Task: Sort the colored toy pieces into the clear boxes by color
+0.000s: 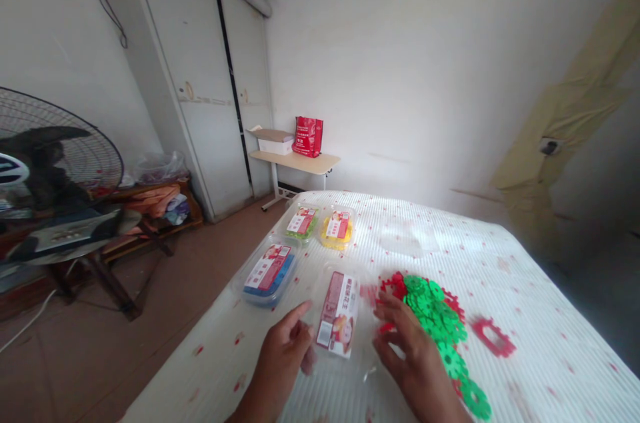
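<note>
A clear plastic box (339, 313) with a red and white label lies before me. My left hand (287, 346) is at its left rim, index finger stretched along the edge and the other fingers curled against it. On the box's right side is my right hand (407, 343), fingers bent, with red plastic showing between thumb and fingers; its exact shape is partly hidden and blurred. Just beyond that hand lies a pile of green notched discs (433, 306) mixed with red pieces (395, 285). A red toothed frame-shaped piece (494, 337) lies apart at the right.
Labelled clear boxes hold blue pieces (269, 276), green pieces (301, 223) and yellow pieces (337, 228). A clear plastic lid or tray (407, 236) lies farther back. Behind the cloth-covered table (200, 370) stands a small table (300, 160) with a red bag (309, 136). A fan (55, 150) is left.
</note>
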Motion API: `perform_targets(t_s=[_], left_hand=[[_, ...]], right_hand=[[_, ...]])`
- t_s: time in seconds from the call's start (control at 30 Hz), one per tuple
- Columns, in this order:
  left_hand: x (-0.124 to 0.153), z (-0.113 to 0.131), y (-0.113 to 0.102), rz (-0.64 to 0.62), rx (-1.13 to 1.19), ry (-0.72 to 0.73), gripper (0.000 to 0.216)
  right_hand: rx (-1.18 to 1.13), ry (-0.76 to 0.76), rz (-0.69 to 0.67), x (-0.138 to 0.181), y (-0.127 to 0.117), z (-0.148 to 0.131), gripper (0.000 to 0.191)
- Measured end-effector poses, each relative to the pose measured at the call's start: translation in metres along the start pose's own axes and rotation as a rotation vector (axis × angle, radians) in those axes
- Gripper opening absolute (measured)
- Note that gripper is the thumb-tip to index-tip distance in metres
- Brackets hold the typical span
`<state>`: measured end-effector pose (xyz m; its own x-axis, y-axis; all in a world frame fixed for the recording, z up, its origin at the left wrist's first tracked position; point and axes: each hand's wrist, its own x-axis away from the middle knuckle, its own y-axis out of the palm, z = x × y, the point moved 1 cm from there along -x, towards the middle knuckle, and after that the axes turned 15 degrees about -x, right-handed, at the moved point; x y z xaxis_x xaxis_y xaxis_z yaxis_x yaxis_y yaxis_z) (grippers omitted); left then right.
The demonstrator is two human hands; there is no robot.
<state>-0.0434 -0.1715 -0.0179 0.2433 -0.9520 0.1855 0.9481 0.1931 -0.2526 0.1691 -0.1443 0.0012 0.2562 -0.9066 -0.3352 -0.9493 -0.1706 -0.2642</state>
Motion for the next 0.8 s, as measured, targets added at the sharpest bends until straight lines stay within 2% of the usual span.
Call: perform_targets(t_s=[0.07,0.17,0.27,0.37,0.53,0.67,0.73,0.8], left_hand=[[0.001,0.002,0.002,-0.005,0.023,-0.016,0.072],[0.001,0.002,0.002,-0.003,0.060,-0.025,0.066],[0.000,0.003,-0.001,0.000,0.091,-0.042,0.065],[0.001,0.010,-0.009,0.029,0.091,-0.037,0.063],[0.004,0.026,-0.038,0.065,0.174,-0.034,0.064],[0.004,0.022,-0.072,0.010,0.311,-0.083,0.069],[0.005,0.011,-0.088,-0.032,0.274,-0.140,0.069],[0.009,-0.004,-0.100,-0.079,0.212,-0.192,0.066]], right_hand=[[-0.170,0.176,0.068,-0.005,-0.002,0.010,0.028],[-0.360,0.386,0.079,-0.011,-0.002,0.013,0.035],[-0.418,0.570,0.034,-0.014,0.001,0.012,0.038],[-0.398,0.676,-0.019,-0.015,0.004,0.013,0.030],[-0.422,0.666,0.063,-0.023,-0.003,0.003,0.023],[-0.530,0.576,0.118,-0.036,-0.026,-0.014,0.018],[-0.568,0.502,0.229,-0.044,-0.047,-0.019,0.024],[-0.527,0.413,0.419,-0.051,-0.074,-0.018,0.033]])
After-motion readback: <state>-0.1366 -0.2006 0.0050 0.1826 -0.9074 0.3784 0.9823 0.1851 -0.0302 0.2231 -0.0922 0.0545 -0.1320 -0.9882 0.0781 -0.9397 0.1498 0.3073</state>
